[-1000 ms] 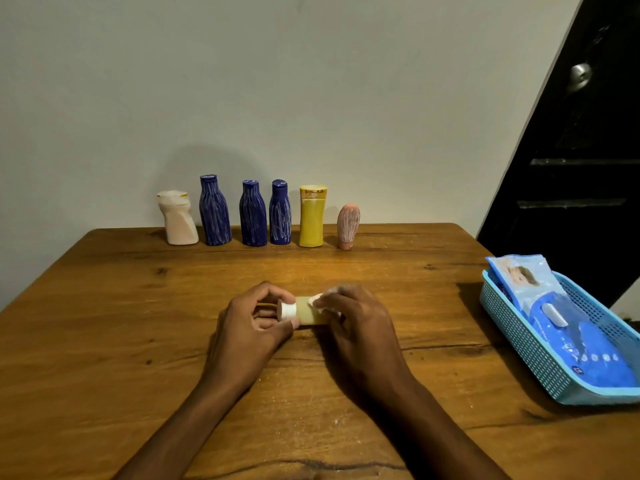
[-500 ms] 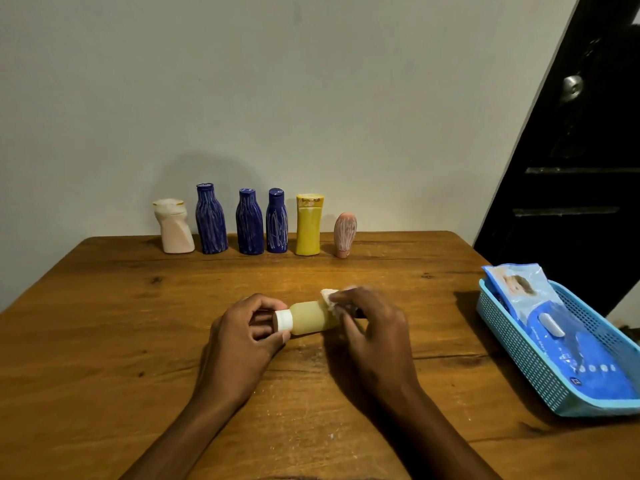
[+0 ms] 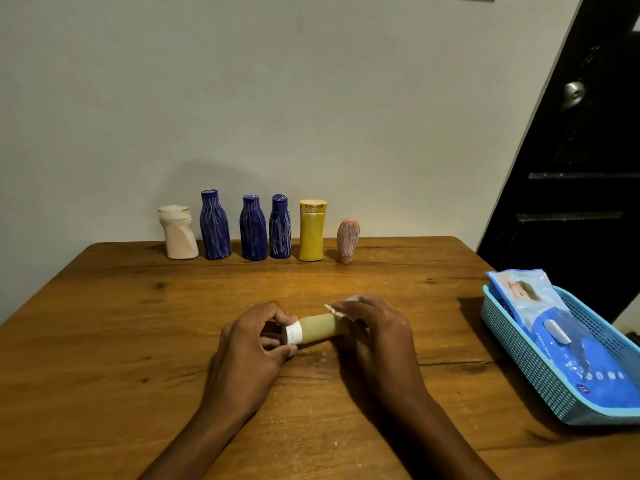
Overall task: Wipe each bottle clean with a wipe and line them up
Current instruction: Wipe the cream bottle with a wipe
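Lying sideways between both hands above the table point(image 3: 104, 341), the tan bottle point(image 3: 320, 328) shows more body than a second ago. Left hand point(image 3: 251, 351) pinches its white cap point(image 3: 294, 333); right hand point(image 3: 375, 336), curled, presses a wipe point(image 3: 337, 310) on its far end.

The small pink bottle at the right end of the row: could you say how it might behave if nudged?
The pink bottle stands on a narrow end with a wider rounded body above, so it probably tips easily. Once down, its rounded shape would likely roll. It looks small, so presumably light.
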